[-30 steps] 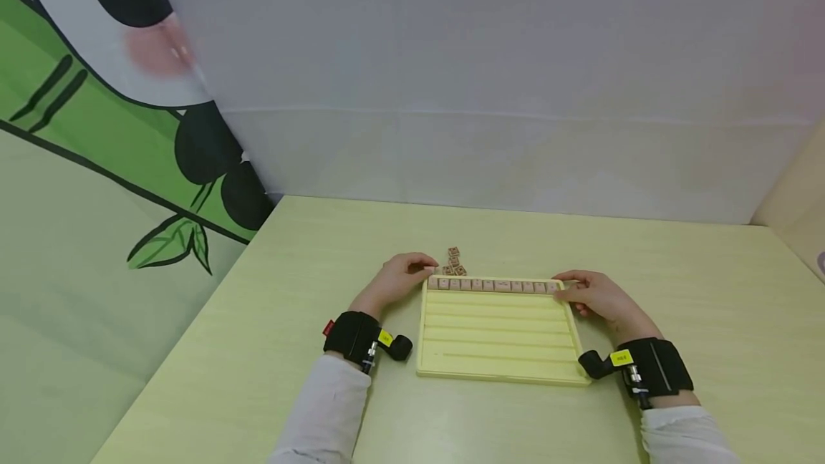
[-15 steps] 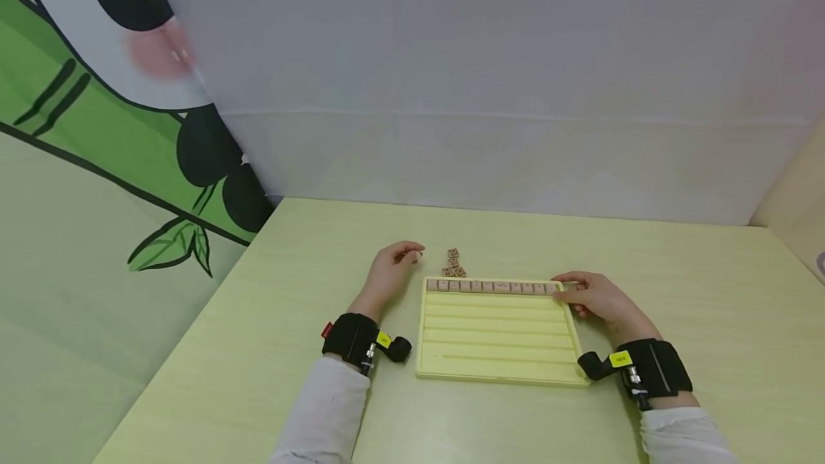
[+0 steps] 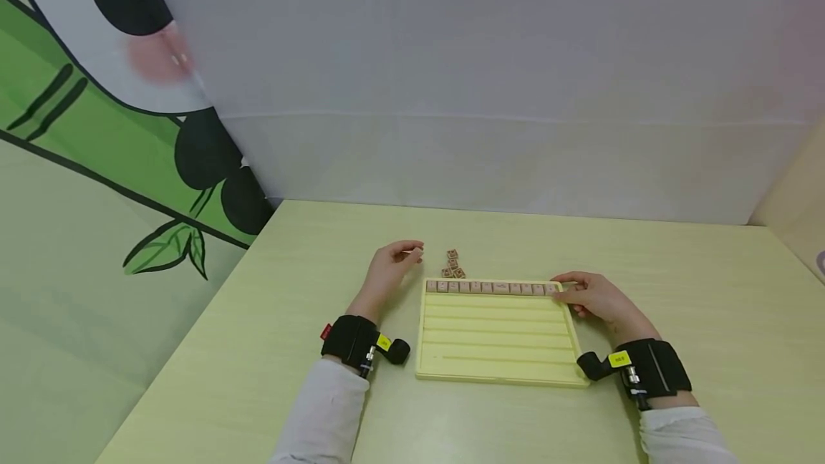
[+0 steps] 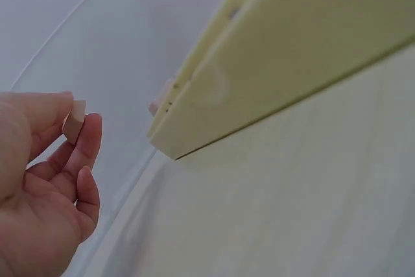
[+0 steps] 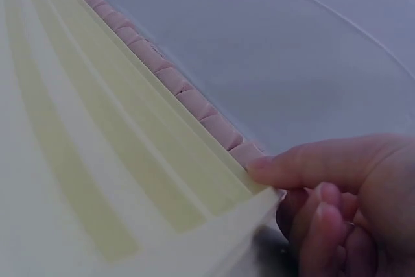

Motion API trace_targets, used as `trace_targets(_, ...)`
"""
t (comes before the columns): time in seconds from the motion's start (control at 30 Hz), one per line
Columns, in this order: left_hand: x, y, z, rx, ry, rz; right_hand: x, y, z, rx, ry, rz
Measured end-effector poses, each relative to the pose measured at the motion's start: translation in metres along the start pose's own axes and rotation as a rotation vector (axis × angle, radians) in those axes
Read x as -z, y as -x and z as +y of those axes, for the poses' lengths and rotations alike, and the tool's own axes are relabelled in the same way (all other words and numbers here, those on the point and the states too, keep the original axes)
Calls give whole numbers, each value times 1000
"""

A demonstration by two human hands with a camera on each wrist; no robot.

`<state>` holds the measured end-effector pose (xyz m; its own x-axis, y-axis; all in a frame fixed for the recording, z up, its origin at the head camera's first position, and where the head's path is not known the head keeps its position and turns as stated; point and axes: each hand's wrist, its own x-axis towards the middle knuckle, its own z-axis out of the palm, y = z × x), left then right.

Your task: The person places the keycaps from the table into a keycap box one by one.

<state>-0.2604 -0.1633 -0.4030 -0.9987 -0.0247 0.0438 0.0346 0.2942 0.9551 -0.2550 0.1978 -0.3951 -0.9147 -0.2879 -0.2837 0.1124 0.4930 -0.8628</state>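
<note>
My left hand (image 3: 384, 276) is held just left of the tray's far left corner. In the left wrist view its thumb and fingers pinch a small pale wooden tile (image 4: 75, 123). At the far right corner of the yellow ridged tray (image 3: 499, 341), my right hand (image 3: 601, 299) grips the edge, thumb on top against the end tile (image 5: 248, 154) and the other fingers curled below. A row of wooden tiles (image 3: 480, 287) fills the tray's far groove from end to end; one in the middle is wider than those beside it.
Several loose tiles (image 3: 453, 263) with dark markings lie in a small cluster on the table (image 3: 348, 235), just beyond the tray's far left side. A white sheet (image 3: 490, 92) hangs behind the table's far edge. A printed panel (image 3: 116, 149) stands to the left.
My left hand has drawn back left and slightly away from the tray's far left corner, bringing a tile with it. My right hand keeps its grip on the tray.
</note>
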Motion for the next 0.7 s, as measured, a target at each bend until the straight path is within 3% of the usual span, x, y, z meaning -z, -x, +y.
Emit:
trace_targets(0.2,-2,4,11,-84,-14,-18,0,-1,2,0,-9,1)
trace_targets(0.37,4,12,20,-126,-24,-82,-8,7,1,-10,-18,19)
trace_targets(0.7,17,36,52,-206,-17,-176,-23,24,2,-13,-11,49)
